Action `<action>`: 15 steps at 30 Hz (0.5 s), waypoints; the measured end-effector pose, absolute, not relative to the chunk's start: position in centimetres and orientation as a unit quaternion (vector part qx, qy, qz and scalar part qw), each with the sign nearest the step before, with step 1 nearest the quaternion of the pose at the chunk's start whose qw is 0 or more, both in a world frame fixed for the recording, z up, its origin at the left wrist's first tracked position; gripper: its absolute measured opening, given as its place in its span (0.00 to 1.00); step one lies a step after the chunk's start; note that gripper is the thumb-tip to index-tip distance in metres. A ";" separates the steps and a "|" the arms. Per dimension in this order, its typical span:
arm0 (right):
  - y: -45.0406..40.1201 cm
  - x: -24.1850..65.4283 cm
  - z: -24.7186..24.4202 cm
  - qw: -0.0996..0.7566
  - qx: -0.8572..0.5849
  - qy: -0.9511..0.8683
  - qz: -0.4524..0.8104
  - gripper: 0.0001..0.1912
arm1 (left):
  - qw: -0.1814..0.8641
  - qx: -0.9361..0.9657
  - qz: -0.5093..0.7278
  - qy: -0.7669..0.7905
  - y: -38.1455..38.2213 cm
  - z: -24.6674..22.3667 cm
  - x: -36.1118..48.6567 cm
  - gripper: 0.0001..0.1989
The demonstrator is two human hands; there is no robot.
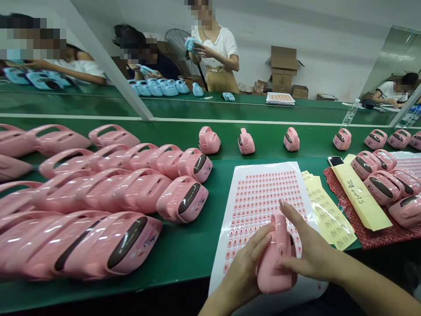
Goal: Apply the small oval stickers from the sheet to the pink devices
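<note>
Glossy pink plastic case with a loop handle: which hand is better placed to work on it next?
Probably the right hand: its thumb rests on the glossy pink plastic case and a finger stretches up beside the loop handle. The left hand wraps the other side, seemingly steadying it.

"Casing position?"

"Glossy pink casing (274,272): loop handle (279,226) uppermost, dark window partly hidden, held in the left hand (245,261), above the sticker sheet (232,210)."

"Sheet condition?"

"White, rows of small red-centred stickers; flat on the green table (184,252), lower portion partly covered."
</note>
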State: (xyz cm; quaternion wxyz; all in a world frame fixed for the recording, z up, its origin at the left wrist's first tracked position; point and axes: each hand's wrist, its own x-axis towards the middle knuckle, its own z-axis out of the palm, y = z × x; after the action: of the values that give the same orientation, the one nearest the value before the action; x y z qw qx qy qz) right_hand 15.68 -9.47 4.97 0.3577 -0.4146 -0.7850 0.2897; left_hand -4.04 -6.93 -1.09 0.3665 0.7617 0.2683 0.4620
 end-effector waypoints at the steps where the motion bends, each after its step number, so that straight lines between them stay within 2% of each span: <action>1: -9.2 15.8 5.0 0.338 -0.417 -0.770 0.346 0.52 | 0.368 0.768 0.459 0.255 -7.0 -1.0 -4.0 0.36; 4: -8.9 15.7 4.7 0.336 -0.387 -0.728 0.455 0.53 | 0.337 0.787 0.478 0.194 -7.1 -0.9 -3.8 0.41; 10: -8.9 14.2 3.6 0.434 -0.416 -0.655 0.458 0.36 | 0.329 0.804 0.458 0.190 -7.6 -1.3 -3.5 0.40; 13: -7.7 14.8 3.3 0.432 -0.444 -0.597 0.510 0.34 | 0.413 0.746 0.477 0.215 -8.3 -2.0 -3.1 0.42; 15: -7.0 15.7 3.2 0.435 -0.441 -0.561 0.549 0.36 | 0.525 0.615 0.534 0.248 -8.7 -2.8 -2.5 0.47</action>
State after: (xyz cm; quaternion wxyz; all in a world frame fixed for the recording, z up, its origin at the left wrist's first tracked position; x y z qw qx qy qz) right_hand 15.68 -7.02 3.20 0.4352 -0.4409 -0.5608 0.5492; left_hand -2.54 -8.72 -2.84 0.5248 0.6146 0.2483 0.5341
